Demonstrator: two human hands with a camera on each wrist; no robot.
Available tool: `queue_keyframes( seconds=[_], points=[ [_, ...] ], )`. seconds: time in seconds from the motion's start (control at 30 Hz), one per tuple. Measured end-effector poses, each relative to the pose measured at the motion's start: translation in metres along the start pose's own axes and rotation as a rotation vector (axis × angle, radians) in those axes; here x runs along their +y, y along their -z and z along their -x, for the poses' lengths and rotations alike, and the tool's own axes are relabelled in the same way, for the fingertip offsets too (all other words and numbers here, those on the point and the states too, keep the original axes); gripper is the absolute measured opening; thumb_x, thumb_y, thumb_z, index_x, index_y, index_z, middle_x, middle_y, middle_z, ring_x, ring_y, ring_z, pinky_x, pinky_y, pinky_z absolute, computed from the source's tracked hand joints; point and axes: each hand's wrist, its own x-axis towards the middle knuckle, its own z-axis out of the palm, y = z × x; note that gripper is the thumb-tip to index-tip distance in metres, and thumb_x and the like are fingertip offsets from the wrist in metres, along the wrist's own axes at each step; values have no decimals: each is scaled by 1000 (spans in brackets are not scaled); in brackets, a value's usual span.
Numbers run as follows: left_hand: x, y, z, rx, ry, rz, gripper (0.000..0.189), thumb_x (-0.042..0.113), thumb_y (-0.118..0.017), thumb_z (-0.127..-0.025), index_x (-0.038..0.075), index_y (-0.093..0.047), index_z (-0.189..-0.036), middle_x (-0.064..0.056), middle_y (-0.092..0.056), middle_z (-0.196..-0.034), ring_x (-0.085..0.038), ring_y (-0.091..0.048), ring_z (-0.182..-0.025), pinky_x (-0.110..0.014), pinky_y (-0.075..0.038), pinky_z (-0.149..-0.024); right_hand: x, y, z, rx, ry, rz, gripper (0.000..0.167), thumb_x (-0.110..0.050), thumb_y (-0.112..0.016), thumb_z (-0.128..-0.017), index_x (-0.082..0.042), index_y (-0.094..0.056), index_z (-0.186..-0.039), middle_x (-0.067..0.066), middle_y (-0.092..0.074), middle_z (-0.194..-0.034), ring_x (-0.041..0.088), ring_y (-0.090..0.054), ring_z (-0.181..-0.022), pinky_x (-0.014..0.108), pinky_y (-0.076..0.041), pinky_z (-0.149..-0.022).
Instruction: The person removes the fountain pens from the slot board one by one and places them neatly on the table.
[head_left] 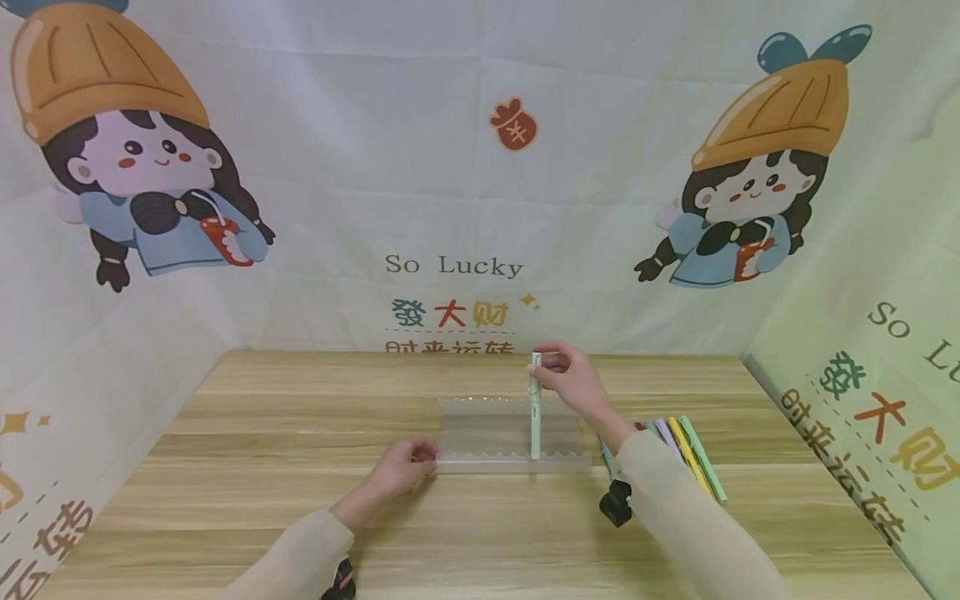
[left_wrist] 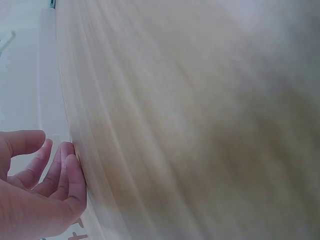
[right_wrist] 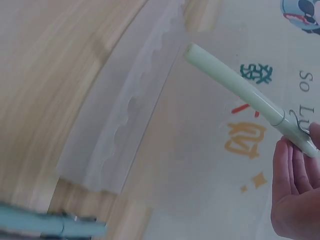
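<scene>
My right hand (head_left: pixel 576 382) pinches a pale green pen (head_left: pixel 536 421) with a clip near its upper end. The pen stands upright over a clear plastic pen rack (head_left: pixel 480 463), its lower end overlapping the row of scalloped notches in the head view. In the right wrist view the same pen (right_wrist: pixel 235 87) slants across, fingers at its clip end. My left hand (head_left: pixel 403 467) is at the rack's left end, fingertips right at its edge. In the left wrist view the thumb and loosely bent fingers (left_wrist: pixel 75 175) stand apart.
Several coloured pens lie to the rack's right, among them a yellow pen (head_left: pixel 688 454) and a green pen (head_left: pixel 703 458), partly behind the right sleeve (head_left: pixel 675 492). The wooden table (head_left: pixel 247 442) meets a printed cloth backdrop (head_left: pixel 322 250) at the back.
</scene>
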Motion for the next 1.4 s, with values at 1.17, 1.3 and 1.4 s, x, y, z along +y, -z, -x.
queue_keyframes(
  seconds=[1.17,1.3,1.4],
  points=[
    [3,1,2,-7,-2,-18,14,-6,-55,-79,-8,-56,-93,-7,-54,-77,-16,-49,-65,-25,-43,-47,178,192,-2,189,-53,321,47,-46,-59,-78,-16,-54,-114,7,-59,-93,17,-56,-78,30,-49,-59],
    [3,1,2,-5,4,-17,14,-5,-55,-79,-7,-56,-93,-6,-54,-77,-16,-49,-65,-24,-42,-47,180,203,12,204,-58,383,52,-51,-56,-78,-12,-53,-114,12,-58,-95,21,-56,-79,33,-49,-60],
    [4,1,2,-6,1,-13,14,-6,-55,-79,-8,-56,-93,-7,-54,-77,-16,-49,-65,-24,-42,-47,158,202,29,183,-60,419,60,-54,-53,-79,-6,-52,-114,17,-58,-94,22,-56,-75,33,-48,-58]
  ],
)
